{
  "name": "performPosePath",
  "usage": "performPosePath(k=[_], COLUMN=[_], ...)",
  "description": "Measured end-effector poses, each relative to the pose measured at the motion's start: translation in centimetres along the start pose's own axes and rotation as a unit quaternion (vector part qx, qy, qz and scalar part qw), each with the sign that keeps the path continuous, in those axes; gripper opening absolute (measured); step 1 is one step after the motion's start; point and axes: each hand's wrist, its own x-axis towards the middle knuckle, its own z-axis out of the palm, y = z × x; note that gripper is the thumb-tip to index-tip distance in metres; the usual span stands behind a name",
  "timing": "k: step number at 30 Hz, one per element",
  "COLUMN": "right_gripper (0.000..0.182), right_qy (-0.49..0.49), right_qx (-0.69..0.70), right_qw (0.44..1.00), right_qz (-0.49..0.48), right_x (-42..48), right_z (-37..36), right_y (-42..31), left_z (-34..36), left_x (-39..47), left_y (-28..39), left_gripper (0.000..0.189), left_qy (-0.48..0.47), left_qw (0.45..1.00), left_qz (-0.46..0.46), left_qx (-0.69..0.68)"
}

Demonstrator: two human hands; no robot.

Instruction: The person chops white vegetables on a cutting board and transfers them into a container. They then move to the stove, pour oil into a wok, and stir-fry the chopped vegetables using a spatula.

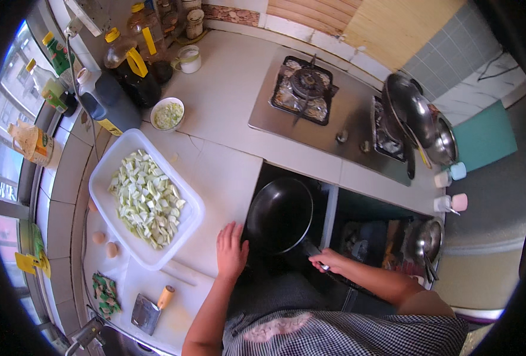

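My right hand (330, 260) grips the handle of a black frying pan (281, 213), held over the opening below the counter's front edge. The pan's inside looks bare. Palm down, my left hand (232, 251) rests at the edge of the white countertop (214, 173), its fingers slightly spread and holding nothing. To its left stands a white plastic tub (191, 213) filled with chopped pale green vegetable pieces (149, 198). A cleaver (147, 313) with a wooden handle lies on a white cutting board (180, 307) nearer to me.
A gas hob (263, 120) has a bare burner (307, 84) and a wok (407, 107) on its right. Behind the tub are a bowl of chopped food (167, 114), a mug (188, 58) and large bottles (129, 75). Eggs (111, 250) and a patterned cloth (106, 293) lie left.
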Motion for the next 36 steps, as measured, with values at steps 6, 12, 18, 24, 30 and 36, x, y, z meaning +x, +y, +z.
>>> performPosePath(k=[6, 12, 18, 24, 30, 36], right_gripper=[0.016, 0.020, 0.020, 0.023, 0.021, 0.023], right_qy=[-0.033, 0.038, -0.010, -0.031, -0.055, -0.102], right_qx=[-0.046, 0.038, 0.088, 0.157, 0.211, 0.195], right_qw=[0.998, 0.998, 0.946, 0.901, 0.900, 0.893], right_qz=[0.037, -0.033, -0.312, -0.403, -0.378, -0.393], right_x=[-19.7, -31.4, -22.1, -11.5, -7.6, -4.8], right_z=[-3.4, -4.3, -3.4, -4.4, -6.1, -7.0], right_y=[1.1, -0.7, -10.1, -22.0, -26.3, -27.6], left_z=[-1.4, 3.3, 18.0, 22.9, 25.8, 19.5], left_x=[-8.7, -9.9, -8.7, -5.4, -6.5, -3.9], left_y=[1.4, 2.1, 4.6, 9.9, 9.4, 4.8], left_gripper=[0.025, 0.013, 0.051, 0.103, 0.085, 0.048], left_qy=[0.118, -0.205, -0.560, -0.391, -0.230, -0.057], left_qw=[0.948, 0.934, 0.724, 0.273, 0.213, 0.380], left_qz=[-0.187, -0.134, -0.228, -0.637, -0.720, -0.644], left_qx=[-0.230, -0.258, -0.333, -0.605, -0.619, -0.662])
